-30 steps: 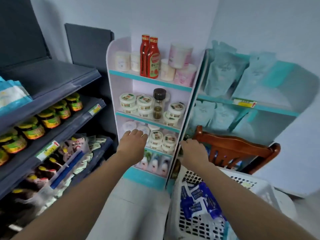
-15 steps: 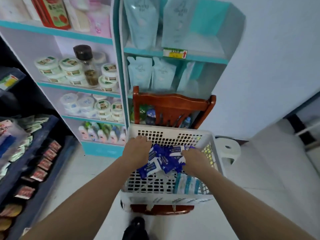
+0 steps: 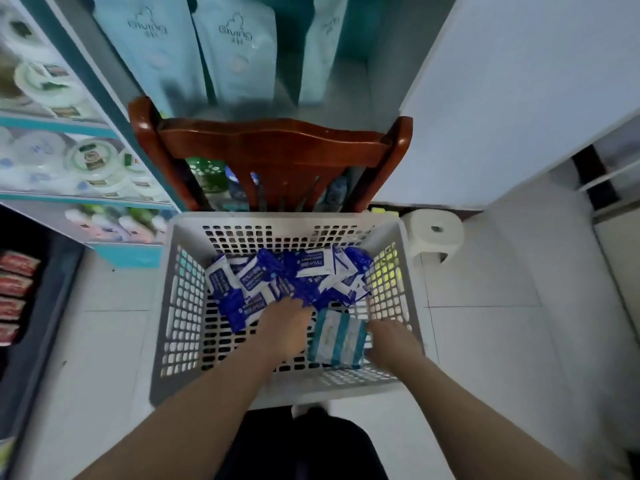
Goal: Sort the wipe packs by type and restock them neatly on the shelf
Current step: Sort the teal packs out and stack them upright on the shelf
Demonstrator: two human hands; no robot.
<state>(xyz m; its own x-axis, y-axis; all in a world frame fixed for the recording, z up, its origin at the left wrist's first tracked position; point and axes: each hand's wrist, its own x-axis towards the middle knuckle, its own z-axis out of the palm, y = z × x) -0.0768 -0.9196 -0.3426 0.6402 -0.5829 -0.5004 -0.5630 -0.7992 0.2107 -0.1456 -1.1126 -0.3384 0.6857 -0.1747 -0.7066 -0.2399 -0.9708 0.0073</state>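
Left hand (image 3: 287, 329): low in the basket, fingertips buried among the blue packs at its 12 o'clock; I cannot tell its grip.
Right hand (image 3: 391, 341): at the striped pack's right edge, pack at its 9 o'clock; too blurred for me to tell whether it holds.
Striped pack (image 3: 337, 339): teal and white, lying between my hands.
Blue packs (image 3: 298, 275): loose heap in the basket's far half.
Basket (image 3: 277, 218): white, perforated.
Chair (image 3: 277, 143): brown wood, 12 o'clock beyond the basket.
Shelf (image 3: 349, 88): teal, behind the chair, with pale pouches upright.

Inside the white basket (image 3: 277, 219), the left hand (image 3: 285, 327) meets the blue wipe packs (image 3: 291, 276); the right hand (image 3: 391, 344) is just beside a teal-striped pack (image 3: 337, 339).
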